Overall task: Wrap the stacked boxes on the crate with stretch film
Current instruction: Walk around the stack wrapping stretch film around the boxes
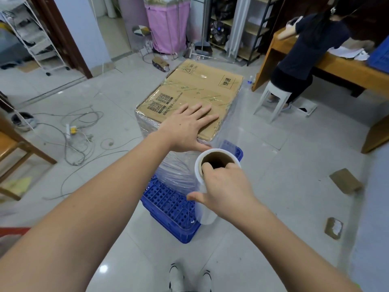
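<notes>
On the tiled floor (273, 165), the left hand (185, 127) presses flat, fingers spread, on the film-wrapped boxes (189, 91) atop the crate (168, 205), while the right hand (225, 186) has its grip curled around the film roll (205, 207).

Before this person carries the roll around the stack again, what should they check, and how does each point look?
1. Left hand rests flat on the top box, steadying it: ok.
2. Right hand grips the film roll, fingers in the core: ok.
3. Film runs from the roll to the stack's right side: ok.
4. Stack sits on the blue crate: ok.
5. Path free of the loose cables and cardboard scrap: not ok.
6. Far side covered by film: cannot tell.
</notes>
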{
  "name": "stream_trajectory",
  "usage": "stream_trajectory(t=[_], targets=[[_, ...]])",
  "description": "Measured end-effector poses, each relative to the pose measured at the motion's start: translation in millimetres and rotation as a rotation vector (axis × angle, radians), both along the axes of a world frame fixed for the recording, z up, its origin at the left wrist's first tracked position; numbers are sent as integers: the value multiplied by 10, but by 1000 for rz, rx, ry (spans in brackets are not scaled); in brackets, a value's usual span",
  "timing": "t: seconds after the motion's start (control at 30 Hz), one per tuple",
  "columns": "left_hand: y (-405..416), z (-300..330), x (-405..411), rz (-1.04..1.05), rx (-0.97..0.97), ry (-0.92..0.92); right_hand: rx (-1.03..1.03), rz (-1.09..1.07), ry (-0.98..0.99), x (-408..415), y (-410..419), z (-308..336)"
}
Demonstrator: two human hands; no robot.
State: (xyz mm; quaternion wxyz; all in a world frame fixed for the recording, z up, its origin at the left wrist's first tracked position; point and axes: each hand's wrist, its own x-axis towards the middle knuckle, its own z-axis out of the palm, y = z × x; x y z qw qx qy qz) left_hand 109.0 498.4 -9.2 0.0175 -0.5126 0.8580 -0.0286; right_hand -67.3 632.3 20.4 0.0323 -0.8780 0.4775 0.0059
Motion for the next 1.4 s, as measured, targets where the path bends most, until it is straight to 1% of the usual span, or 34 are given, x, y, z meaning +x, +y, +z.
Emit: stream_trajectory(t=[0.1,0.23,0.33,0.4,0.47,0.57,0.63,0.7,0.8,0.87,0.97,1.07,1.17,1.27,1.4], targets=[[4,5,6,6,4,12,-7,-80,48,88,-47,-22],[12,5,33,2,-7,53,2,-108,1,67,-6,5],[9,30,70,-20,14,121,26,-179,6,60,48,8],[-13,48,120,-52,39,166,12,-249,18,102,47,1],[-66,81,208,-133,73,185,-18,-321,58,211,14,2],[-176,180,454,-314,136,114,-1,-477,106,412,-83,-5],[-290,251,685,-389,123,50,-10,-558,144,528,-136,-8],[-416,294,936,-385,131,13,13,-613,158,594,-142,-21],[-559,280,1212,-378,127,-41,97,-693,116,608,-128,-5],[-577,205,1280,-385,88,-37,105,-700,122,610,-105,-4],[-555,120,1280,-398,13,-9,31,-708,114,675,-90,-41],[-573,102,1293,-397,-2,-5,1,-782,80,773,-94,-51],[-579,79,1313,-394,-11,2,-58,-799,119,809,-38,-75],[-580,88,1317,-387,-7,9,-58,-730,98,844,87,-99],[-589,92,1339,-384,7,24,-74,-563,136,1004,244,-122]])
